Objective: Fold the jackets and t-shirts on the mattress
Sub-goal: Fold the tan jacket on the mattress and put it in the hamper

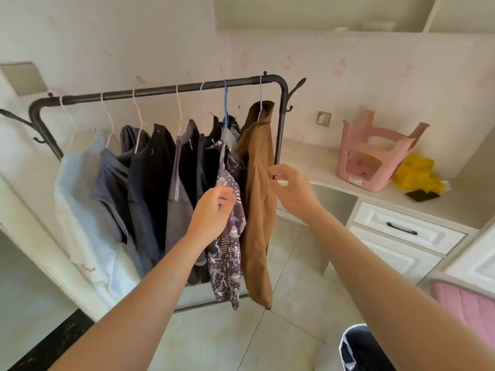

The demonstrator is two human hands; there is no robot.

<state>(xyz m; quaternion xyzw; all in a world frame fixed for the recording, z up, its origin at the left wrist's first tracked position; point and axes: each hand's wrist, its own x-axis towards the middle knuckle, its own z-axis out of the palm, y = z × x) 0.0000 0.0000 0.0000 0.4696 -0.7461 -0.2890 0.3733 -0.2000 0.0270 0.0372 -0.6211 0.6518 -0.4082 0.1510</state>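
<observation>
Nearest, a dark round bin stands on the pale tiled floor. Ahead, the left grip curls round a fold of the thin grey-and-white patterned shirt. The right grip pinches the edge of the brown fabric jacket just beside it. Both garments hang at the right end of the black metal clothes rail. Beyond, an upturned pink plastic stool rests on the white desk.

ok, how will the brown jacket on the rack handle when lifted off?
Probably floppy: the brown jacket hangs in long limp folds from its hanger. Its cloth looks thick, so likely heavier than the patterned garment beside it.
</observation>
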